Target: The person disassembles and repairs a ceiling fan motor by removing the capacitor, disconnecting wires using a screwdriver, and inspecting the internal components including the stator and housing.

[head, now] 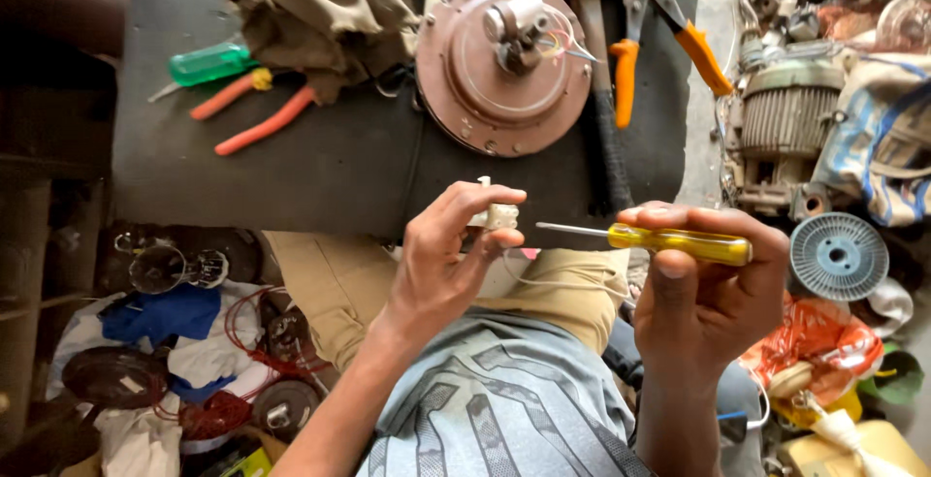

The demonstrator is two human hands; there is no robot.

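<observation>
Fingertips [504, 198] of the left hand [441, 264] pinched shut around a small cream plastic part [495, 213], blocky and matte, held just in front of the dark work surface [320, 162]. Mostly hidden by thumb and forefinger; exact shape hard to make out. Thin pale wire [548, 283] looped below, running across the tan trousers [339, 278].

Right hand [703, 288] curled closed around a screwdriver [669, 240]: translucent yellow handle, glossy, slim steel shaft pointing left toward the cream part, tip close beside it but touching or not, impossible to tell.

Farther out on the work surface: round reddish-brown metal motor housing [504, 60], dished and dusty, with a pale hub and coloured wires at its centre. Just right of it a hammer [601, 70] with grey steel head and dark handle, then pliers [664, 36] with orange grips, jaws cut off at the top edge. Left of the housing a crumpled olive cloth [325, 12], covering the heads of red-handled pliers [252, 113]; beside these a green translucent screwdriver handle [208, 63].

Far right, a ribbed grey motor body [790, 113] and a bluish slotted disc [839, 256] among tangled scrap. Lower left, jumbled rags, red wire and dark round parts, indistinct in shadow.
</observation>
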